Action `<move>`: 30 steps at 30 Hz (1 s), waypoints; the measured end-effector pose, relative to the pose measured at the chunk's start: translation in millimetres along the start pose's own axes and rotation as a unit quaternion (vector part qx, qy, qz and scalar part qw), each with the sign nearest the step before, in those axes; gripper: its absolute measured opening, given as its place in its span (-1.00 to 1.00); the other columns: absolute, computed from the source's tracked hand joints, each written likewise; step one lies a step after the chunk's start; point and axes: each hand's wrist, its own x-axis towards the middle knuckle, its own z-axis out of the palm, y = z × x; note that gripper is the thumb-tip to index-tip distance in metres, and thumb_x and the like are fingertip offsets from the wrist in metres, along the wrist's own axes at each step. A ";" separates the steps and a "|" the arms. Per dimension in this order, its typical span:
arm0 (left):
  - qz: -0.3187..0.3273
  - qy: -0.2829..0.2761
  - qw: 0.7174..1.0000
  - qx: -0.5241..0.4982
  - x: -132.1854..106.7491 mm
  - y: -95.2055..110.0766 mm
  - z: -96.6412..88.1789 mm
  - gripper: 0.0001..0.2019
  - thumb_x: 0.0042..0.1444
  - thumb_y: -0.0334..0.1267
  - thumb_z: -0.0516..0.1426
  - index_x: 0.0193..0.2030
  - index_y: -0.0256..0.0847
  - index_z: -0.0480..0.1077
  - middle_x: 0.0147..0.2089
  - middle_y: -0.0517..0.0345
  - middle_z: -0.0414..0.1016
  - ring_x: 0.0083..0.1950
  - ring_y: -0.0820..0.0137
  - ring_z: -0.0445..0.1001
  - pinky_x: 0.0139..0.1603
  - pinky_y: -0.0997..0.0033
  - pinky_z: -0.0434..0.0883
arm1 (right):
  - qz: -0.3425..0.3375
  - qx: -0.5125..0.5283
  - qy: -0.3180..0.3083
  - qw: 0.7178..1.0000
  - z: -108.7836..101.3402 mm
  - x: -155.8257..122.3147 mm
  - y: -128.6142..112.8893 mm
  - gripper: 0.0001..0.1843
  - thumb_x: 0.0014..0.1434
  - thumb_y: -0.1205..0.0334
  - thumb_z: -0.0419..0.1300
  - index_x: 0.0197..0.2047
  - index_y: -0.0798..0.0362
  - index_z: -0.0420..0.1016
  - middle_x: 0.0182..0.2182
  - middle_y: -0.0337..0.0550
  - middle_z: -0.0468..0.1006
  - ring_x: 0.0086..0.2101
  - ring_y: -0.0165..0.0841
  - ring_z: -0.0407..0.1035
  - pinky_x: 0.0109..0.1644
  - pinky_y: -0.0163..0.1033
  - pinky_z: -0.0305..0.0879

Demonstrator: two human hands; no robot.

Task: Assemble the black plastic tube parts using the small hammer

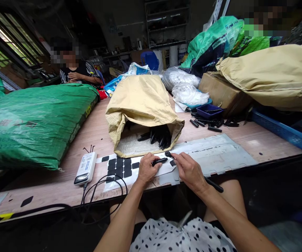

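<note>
L hand (148, 168) pinching blk tube (160, 161), R hand (190, 171) gripping blk round-tipped tool (168, 154); green sack (35, 122) partly reads "601".

Can only really make out "601" low on the big green woven sack (35, 122) at left, super faint tbh. Couldn't read the rest there. Can spot blue lettering on the white power bank (86, 168), way too tiny, plus pale characters on the green-and-navy sack (211, 38) and dark lettering on the grey sheet (216, 157), too blurry to decipher.
</note>
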 end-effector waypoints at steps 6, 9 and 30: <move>-0.005 -0.006 1.000 0.010 0.1 1.4 -1.2 -0.75 -0.01 -0.41 0.27 -0.16 -0.10 0.56 -0.21 0.16 0.49 -0.10 0.26 0.46 0.00 0.23 0.38 | 0.007 -0.081 0.011 0.997 -20.0 4.5 41.2 -0.67 0.37 0.30 0.05 0.10 -0.04 0.54 -0.23 -0.14 0.54 -0.14 -0.28 0.39 -0.03 -0.24 0.30; -0.004 -0.005 1.000 0.003 0.1 1.0 -1.4 -0.72 -0.03 -0.42 0.26 -0.14 -0.11 0.53 -0.20 0.16 0.50 -0.11 0.26 0.47 0.00 0.23 0.39 | -0.002 -0.114 -0.013 0.993 -21.9 8.0 65.9 -0.69 0.34 0.33 0.07 0.04 -0.04 0.57 -0.24 -0.14 0.54 -0.16 -0.28 0.37 -0.05 -0.23 0.26; -0.005 -0.011 1.000 0.018 1.2 4.8 -3.9 -0.88 0.08 -0.29 0.28 -0.20 -0.10 0.51 -0.18 0.14 0.53 -0.10 0.25 0.47 -0.05 0.25 0.38 | 0.006 -0.193 -0.029 0.981 -7.0 17.1 73.7 -0.70 0.29 0.31 0.09 0.03 0.02 0.53 -0.22 -0.08 0.47 -0.16 -0.22 0.26 -0.10 -0.17 0.11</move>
